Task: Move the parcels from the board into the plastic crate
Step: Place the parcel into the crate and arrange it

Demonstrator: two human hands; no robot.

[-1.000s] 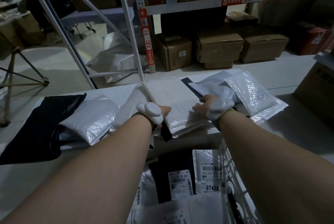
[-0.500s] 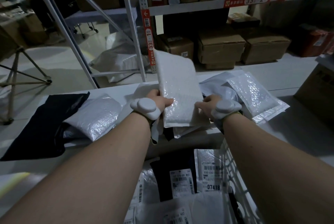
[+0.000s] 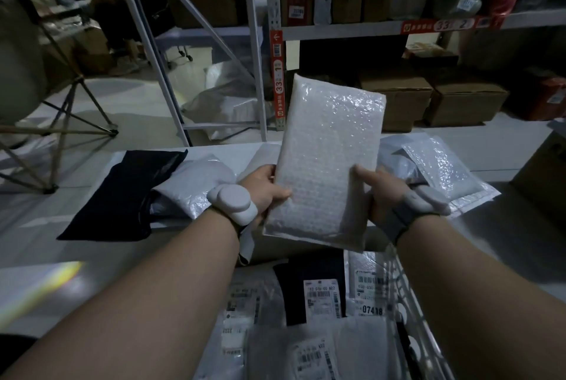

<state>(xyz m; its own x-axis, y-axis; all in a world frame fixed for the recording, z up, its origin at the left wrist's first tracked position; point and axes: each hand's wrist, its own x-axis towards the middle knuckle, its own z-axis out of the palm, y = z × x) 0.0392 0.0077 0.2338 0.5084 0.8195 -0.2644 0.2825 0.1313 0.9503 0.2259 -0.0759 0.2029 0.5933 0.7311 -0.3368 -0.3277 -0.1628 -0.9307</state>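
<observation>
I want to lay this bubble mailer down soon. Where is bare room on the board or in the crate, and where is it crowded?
The board is bare near its front left edge, before the black parcel. Its right part is crowded with a bubble mailer pile. The crate is covered with labelled parcels; the held mailer must go on top.

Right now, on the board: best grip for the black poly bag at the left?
Probably the near right corner of the black poly bag, coming from the crate side: it lies flat and limp, that edge faces the person, and a silver mailer overlaps its right side.
</observation>
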